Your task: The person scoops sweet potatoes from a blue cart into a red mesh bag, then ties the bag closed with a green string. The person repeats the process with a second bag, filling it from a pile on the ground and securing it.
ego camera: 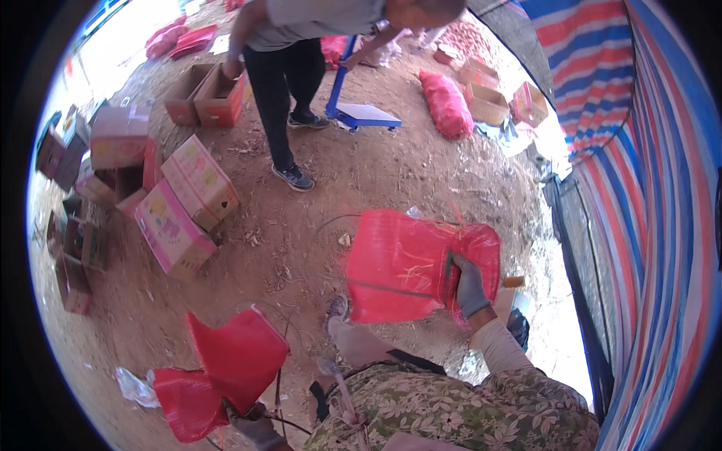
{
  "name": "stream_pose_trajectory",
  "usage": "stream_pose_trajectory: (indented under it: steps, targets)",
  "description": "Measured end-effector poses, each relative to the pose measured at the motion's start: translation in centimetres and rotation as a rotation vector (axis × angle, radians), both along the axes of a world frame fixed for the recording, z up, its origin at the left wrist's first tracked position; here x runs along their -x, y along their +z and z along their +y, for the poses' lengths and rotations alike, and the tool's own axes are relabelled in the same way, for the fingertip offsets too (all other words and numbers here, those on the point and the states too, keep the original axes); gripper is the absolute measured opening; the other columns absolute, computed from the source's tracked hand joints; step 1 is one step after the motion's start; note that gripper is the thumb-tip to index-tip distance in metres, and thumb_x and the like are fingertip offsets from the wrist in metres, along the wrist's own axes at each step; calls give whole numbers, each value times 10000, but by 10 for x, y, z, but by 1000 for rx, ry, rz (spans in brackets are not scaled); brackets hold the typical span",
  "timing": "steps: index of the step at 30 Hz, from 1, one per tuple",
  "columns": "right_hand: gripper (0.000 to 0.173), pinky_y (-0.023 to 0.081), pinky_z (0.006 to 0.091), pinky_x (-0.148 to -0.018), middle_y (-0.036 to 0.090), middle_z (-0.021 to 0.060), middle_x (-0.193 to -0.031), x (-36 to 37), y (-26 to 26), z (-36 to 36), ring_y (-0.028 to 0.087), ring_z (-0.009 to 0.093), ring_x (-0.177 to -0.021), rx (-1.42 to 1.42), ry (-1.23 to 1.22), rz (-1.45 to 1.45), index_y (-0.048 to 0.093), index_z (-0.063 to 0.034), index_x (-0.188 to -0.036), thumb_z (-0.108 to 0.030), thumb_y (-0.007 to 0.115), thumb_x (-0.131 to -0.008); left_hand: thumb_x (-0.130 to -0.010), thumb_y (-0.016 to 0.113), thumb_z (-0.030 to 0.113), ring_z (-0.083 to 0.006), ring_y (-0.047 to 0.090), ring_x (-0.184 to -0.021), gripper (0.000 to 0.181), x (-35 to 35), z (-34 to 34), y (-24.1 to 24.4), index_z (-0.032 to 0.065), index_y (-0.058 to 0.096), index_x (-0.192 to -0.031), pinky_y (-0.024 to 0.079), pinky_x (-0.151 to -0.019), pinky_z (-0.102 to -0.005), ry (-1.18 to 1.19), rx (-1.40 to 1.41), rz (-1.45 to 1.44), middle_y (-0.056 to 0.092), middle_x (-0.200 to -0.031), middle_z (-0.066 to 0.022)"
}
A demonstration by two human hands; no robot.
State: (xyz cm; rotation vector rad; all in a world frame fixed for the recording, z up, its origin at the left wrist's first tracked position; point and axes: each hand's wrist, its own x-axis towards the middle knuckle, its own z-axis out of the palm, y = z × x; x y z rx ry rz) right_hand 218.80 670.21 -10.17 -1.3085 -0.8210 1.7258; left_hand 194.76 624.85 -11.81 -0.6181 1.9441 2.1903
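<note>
My right hand [472, 286], in a grey glove, grips a folded bundle of red mesh sacks [395, 265] near its gathered end, out in front of me on the right. A dark band crosses the bundle, and pale strings lie on it. Low on the left, my gloved left hand [251, 423] is closed on another red mesh sack [240, 358], which hangs folded over with its corners spread. Dark thin cords or wires run beside that hand. The fingertips of my left hand are partly hidden by the sack.
A person [279, 73] bends over by a blue platform scale [369, 115]. Cardboard boxes [172, 225] lie on the dirt ground at left. A filled red sack [445, 104] and more boxes are at upper right. A striped tarp [648, 197] hangs along the right.
</note>
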Motion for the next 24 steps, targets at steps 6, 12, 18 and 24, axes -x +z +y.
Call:
stream_pose_trajectory:
  steps: [6, 12, 18, 24]
  targets:
    - [203, 429, 235, -458, 572, -13, -604, -48, 16, 58, 528, 103, -479, 0, -197, -88, 596, -104, -728, -223, 526, -876, -688, 524, -124, -112, 483, -542, 796, 19, 89, 2, 136, 322, -1412, 392, -436, -223, -415, 367, 196, 551, -835, -52]
    - [224, 463, 232, -581, 598, -12, -719, -130, 29, 82, 557, 92, -614, -76, -496, -108, 625, -93, -827, -265, 503, -904, -853, 589, 157, -113, 506, -564, 449, 40, 144, -37, 121, 473, -1285, 410, -467, -211, -569, 149, 47, 590, -878, -38]
    - [255, 443, 248, -784, 594, -4, -877, -196, -5, 124, 543, 100, -813, -147, -496, -194, 617, -57, -978, -263, 476, -929, -887, 561, 345, -111, 551, -575, 305, -11, 281, 3, 124, 583, -1096, 403, -441, -220, -546, -96, -268, 631, -850, -5]
    - [301, 388, 279, -928, 599, 38, -1059, -270, -50, 175, 528, 144, -1000, -15, -534, 64, 595, -32, -1078, -252, 470, -917, -869, 584, 368, -136, 614, -661, 303, -67, 417, -6, 134, 598, -1061, 463, -435, -250, -560, -349, -363, 655, -922, -19]
